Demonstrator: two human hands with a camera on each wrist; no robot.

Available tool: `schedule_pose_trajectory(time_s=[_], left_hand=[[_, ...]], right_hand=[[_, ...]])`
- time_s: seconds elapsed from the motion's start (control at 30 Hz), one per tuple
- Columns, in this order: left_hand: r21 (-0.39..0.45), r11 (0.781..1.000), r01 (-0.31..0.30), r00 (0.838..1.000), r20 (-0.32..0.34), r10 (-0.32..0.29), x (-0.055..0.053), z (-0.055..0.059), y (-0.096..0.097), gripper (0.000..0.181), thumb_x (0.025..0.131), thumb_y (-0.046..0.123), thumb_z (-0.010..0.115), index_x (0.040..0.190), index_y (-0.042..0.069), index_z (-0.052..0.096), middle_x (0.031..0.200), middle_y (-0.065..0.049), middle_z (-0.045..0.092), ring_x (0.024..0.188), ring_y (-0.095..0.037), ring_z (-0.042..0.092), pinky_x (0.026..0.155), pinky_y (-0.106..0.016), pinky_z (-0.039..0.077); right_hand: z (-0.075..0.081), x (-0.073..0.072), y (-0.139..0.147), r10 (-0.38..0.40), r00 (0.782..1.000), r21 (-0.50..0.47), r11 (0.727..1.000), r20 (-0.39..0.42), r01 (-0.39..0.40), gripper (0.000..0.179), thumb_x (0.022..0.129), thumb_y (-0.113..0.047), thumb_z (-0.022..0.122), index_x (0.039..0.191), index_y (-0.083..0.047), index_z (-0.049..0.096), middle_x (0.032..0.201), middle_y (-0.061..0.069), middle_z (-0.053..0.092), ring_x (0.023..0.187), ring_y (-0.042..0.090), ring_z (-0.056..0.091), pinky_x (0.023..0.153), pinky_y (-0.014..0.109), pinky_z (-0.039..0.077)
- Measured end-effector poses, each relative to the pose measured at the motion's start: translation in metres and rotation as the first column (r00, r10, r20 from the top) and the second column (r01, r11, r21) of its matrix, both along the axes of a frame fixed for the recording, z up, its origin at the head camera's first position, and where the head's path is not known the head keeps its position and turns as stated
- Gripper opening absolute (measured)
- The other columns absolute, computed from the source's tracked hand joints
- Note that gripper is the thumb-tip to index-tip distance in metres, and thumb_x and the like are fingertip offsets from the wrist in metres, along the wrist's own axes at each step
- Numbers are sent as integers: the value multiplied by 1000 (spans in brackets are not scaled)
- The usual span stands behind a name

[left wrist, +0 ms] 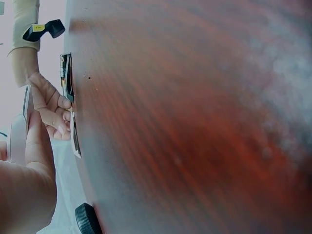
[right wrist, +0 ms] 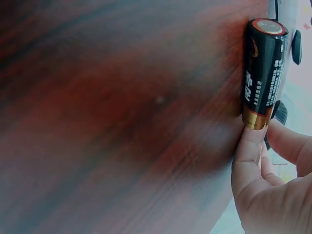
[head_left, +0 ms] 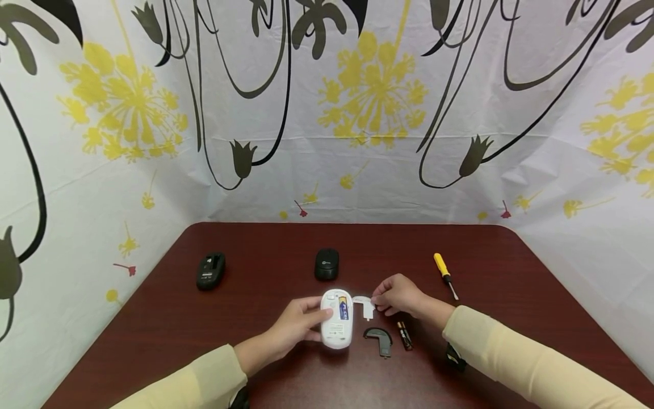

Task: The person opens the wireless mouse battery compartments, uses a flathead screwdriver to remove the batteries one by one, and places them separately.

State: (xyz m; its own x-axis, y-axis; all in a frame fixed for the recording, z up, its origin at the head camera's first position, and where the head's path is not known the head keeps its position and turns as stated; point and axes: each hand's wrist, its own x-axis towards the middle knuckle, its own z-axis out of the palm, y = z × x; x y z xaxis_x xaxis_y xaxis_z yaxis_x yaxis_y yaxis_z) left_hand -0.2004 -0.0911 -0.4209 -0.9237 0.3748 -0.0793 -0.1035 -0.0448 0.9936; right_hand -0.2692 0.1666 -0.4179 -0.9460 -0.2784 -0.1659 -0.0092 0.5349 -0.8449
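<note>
In the head view my left hand [head_left: 301, 325] grips a white computer mouse [head_left: 336, 335], its underside turned up and its battery bay uncovered. A blue battery [head_left: 344, 308] lies in that bay. Just right of the mouse, my right hand [head_left: 399, 295] pinches the edge of a white battery cover [head_left: 368, 311] at the tabletop. A dark grey battery cover [head_left: 384, 343] and a black-and-gold battery [head_left: 405, 336] lie below that hand. Close up in the right wrist view, the loose battery [right wrist: 265, 73] hides part of the right fingertips [right wrist: 251, 146].
A black mouse [head_left: 327, 264] stands at the back middle of the dark red table [head_left: 265, 244]. Another black mouse [head_left: 210, 271] lies underside up at the back left. A yellow-handled screwdriver [head_left: 446, 275] lies at the right. Patterned cloth [head_left: 317, 119] hangs behind the table.
</note>
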Motion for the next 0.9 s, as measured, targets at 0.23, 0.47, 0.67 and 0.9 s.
schedule_pose_trajectory(time_s=[0.23, 0.47, 0.67, 0.9], left_hand=[[3, 1000, -5, 1000, 4, 5, 0, -1, 0, 49, 96, 12, 61, 136, -11, 46, 107, -16, 67, 84, -20, 66, 67, -35, 59], [-1, 1000, -9, 1000, 10, 9, 0, -2, -1, 49, 96, 12, 61, 137, -11, 46, 107, -16, 67, 84, -20, 66, 67, -36, 59], [-1, 1000, -12, 1000, 18, 12, -1, -2, -1, 50, 96, 12, 61, 137, -11, 45, 107, -16, 67, 84, -20, 66, 68, -37, 59], [4, 1000, -10, 1000, 10, 10, -1, -3, -1, 50, 96, 12, 61, 137, -11, 45, 107, -16, 67, 85, -21, 66, 69, -38, 59]], right_hand=[[0, -1, 3, 3, 999, -42, 999, 41, -1, 9, 90, -1, 67, 93, 7, 68, 81, 10, 67, 75, 22, 67, 64, 38, 59], [4, -7, 9, -28, 995, -117, 992, 98, 39, 14, 93, -4, 65, 101, 7, 67, 90, 12, 66, 79, 21, 66, 69, 38, 59], [11, -13, 19, -32, 991, -181, 982, 134, 56, 22, 94, -5, 62, 110, 10, 63, 99, 17, 66, 85, 21, 66, 73, 38, 58], [25, -24, 41, -34, 991, -230, 971, 131, 64, 36, 97, -12, 61, 123, 13, 55, 110, 23, 63, 92, 22, 65, 80, 39, 57]])
